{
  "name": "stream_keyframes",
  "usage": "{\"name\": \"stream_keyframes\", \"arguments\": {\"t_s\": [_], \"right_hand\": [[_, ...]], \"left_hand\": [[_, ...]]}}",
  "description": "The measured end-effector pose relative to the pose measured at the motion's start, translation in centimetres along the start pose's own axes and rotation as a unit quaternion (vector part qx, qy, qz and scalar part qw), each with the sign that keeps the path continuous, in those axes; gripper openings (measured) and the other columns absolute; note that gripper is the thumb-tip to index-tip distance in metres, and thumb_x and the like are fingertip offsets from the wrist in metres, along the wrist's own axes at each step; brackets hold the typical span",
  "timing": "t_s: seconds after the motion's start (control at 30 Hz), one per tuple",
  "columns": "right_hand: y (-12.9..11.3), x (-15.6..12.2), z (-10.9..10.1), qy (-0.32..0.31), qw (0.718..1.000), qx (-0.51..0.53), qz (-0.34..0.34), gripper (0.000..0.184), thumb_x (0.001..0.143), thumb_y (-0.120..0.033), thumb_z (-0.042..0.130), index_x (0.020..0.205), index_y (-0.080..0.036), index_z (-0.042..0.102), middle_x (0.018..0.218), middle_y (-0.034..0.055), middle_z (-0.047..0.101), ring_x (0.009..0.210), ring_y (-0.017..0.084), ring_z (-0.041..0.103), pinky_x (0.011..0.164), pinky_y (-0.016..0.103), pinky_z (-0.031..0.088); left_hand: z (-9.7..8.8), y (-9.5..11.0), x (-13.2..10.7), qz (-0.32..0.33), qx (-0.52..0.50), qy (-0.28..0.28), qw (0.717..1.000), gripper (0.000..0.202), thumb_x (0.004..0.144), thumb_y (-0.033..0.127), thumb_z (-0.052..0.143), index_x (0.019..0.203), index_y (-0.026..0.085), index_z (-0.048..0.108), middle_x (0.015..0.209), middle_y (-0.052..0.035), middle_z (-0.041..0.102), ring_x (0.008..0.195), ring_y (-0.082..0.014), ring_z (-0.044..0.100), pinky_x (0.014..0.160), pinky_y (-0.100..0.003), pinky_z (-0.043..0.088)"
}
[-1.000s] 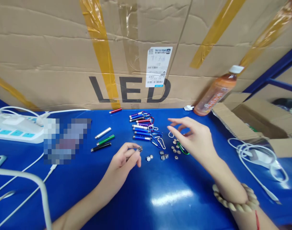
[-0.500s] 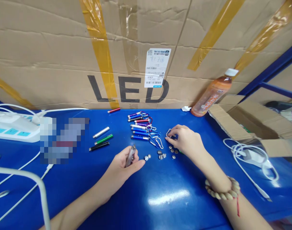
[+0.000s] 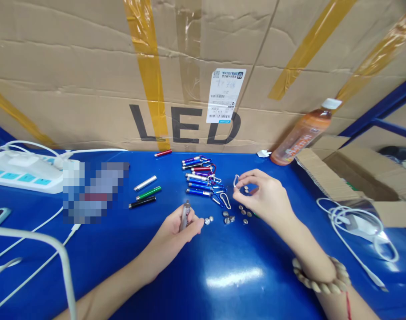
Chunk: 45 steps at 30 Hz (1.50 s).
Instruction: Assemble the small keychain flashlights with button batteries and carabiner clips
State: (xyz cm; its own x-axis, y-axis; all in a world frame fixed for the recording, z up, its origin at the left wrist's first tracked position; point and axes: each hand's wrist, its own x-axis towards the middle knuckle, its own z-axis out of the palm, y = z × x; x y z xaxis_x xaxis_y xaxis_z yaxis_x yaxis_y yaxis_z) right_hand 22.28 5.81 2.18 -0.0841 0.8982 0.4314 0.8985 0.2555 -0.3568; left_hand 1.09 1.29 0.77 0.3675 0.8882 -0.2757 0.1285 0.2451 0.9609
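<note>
In my left hand (image 3: 179, 226) a small grey penlight (image 3: 184, 216) stands nearly upright, fingers closed round it and one end poking out above. My right hand (image 3: 264, 195) pinches a silver carabiner clip (image 3: 235, 181) between thumb and fingertips. Between the hands lie several silver button cells (image 3: 227, 214), some of them just beside my left thumb. Beyond them is a row of finished-looking penlights with carabiners (image 3: 199, 192), blue, red, silver and purple. One loose silver carabiner (image 3: 225, 201) lies at the row's near end.
Left of the row lie silver, green (image 3: 148, 193) and black tubes, with a red one (image 3: 163, 153) farther back. A power strip (image 3: 26, 175) and cables occupy the left. An orange drink bottle (image 3: 303, 133), open carton (image 3: 352, 178) and coiled white cable (image 3: 359, 226) are at right.
My right hand has raised the carabiner slightly off the table, its fingers now more arched. My left thumb has drawn in closer to the penlight. The whole view has shifted a little.
</note>
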Motion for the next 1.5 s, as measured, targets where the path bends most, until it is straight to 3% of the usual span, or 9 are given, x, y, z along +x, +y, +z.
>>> {"name": "stream_keyframes", "arguments": {"t_s": [0.17,0.33,0.6,0.83,1.07,1.33,1.5], "right_hand": [[-2.5,-1.4,0.2,-0.006,0.965,0.122,-0.231,0.006,0.070,-0.017,0.058,0.071,-0.019,0.064,0.088,0.0028,0.065,0.079,0.014,0.061,0.067,0.023,0.049],[-4.0,-2.3,0.5,-0.045,0.937,0.145,-0.314,0.008,0.073,-0.013,0.054,0.072,-0.017,0.061,0.083,0.0017,0.064,0.071,0.010,0.061,0.057,0.019,0.046],[-4.2,-2.8,1.0,-0.032,0.924,0.135,-0.355,0.012,0.077,-0.011,0.050,0.072,-0.017,0.059,0.080,0.0005,0.065,0.063,0.008,0.057,0.051,0.019,0.042],[-4.1,-2.6,0.7,-0.027,0.930,0.124,-0.346,0.010,0.081,-0.015,0.052,0.078,-0.018,0.061,0.081,-0.0003,0.065,0.066,0.008,0.059,0.051,0.018,0.042],[-3.6,-2.4,0.5,-0.124,0.926,0.200,-0.294,0.027,0.086,-0.031,0.054,0.111,-0.021,0.058,0.109,0.0059,0.060,0.097,0.013,0.059,0.075,0.022,0.052],[-3.6,-2.9,0.9,-0.132,0.900,0.297,-0.290,0.012,0.086,-0.022,0.054,0.089,-0.019,0.065,0.108,0.0047,0.061,0.085,0.010,0.062,0.072,0.020,0.053],[-3.4,-2.9,0.9,-0.109,0.913,0.225,-0.323,0.012,0.088,-0.019,0.052,0.093,-0.019,0.062,0.110,0.0039,0.062,0.091,0.012,0.062,0.070,0.021,0.051]], "left_hand": [[0.1,0.0,0.1,0.035,-0.004,0.008,0.999,0.032,0.084,0.045,0.043,0.068,0.019,0.034,0.062,0.0041,0.046,0.054,-0.0088,0.036,0.058,-0.025,0.029],[0.1,0.1,0.3,0.057,-0.049,0.024,0.997,0.037,0.079,0.050,0.049,0.067,0.020,0.032,0.064,0.0038,0.049,0.052,-0.0083,0.039,0.055,-0.025,0.030],[0.2,0.1,0.3,0.055,-0.063,0.042,0.996,0.038,0.075,0.046,0.056,0.066,0.021,0.029,0.054,0.0089,0.036,0.050,-0.0073,0.035,0.053,-0.023,0.029],[0.0,0.1,0.2,0.071,-0.079,0.066,0.992,0.035,0.077,0.042,0.056,0.068,0.021,0.029,0.056,0.0080,0.041,0.052,-0.0076,0.037,0.053,-0.023,0.029],[0.0,0.2,-0.2,0.069,-0.163,0.009,0.984,0.034,0.078,0.043,0.057,0.069,0.020,0.033,0.056,0.0065,0.041,0.053,-0.0076,0.034,0.051,-0.022,0.026],[0.2,-0.2,-0.4,0.048,-0.173,-0.085,0.980,0.035,0.081,0.042,0.055,0.067,0.018,0.034,0.053,0.0076,0.036,0.048,-0.0053,0.027,0.046,-0.019,0.021],[0.1,-0.2,-0.4,0.048,-0.143,-0.039,0.988,0.037,0.081,0.043,0.054,0.067,0.019,0.030,0.056,0.0079,0.032,0.050,-0.0054,0.030,0.046,-0.019,0.021]]}}
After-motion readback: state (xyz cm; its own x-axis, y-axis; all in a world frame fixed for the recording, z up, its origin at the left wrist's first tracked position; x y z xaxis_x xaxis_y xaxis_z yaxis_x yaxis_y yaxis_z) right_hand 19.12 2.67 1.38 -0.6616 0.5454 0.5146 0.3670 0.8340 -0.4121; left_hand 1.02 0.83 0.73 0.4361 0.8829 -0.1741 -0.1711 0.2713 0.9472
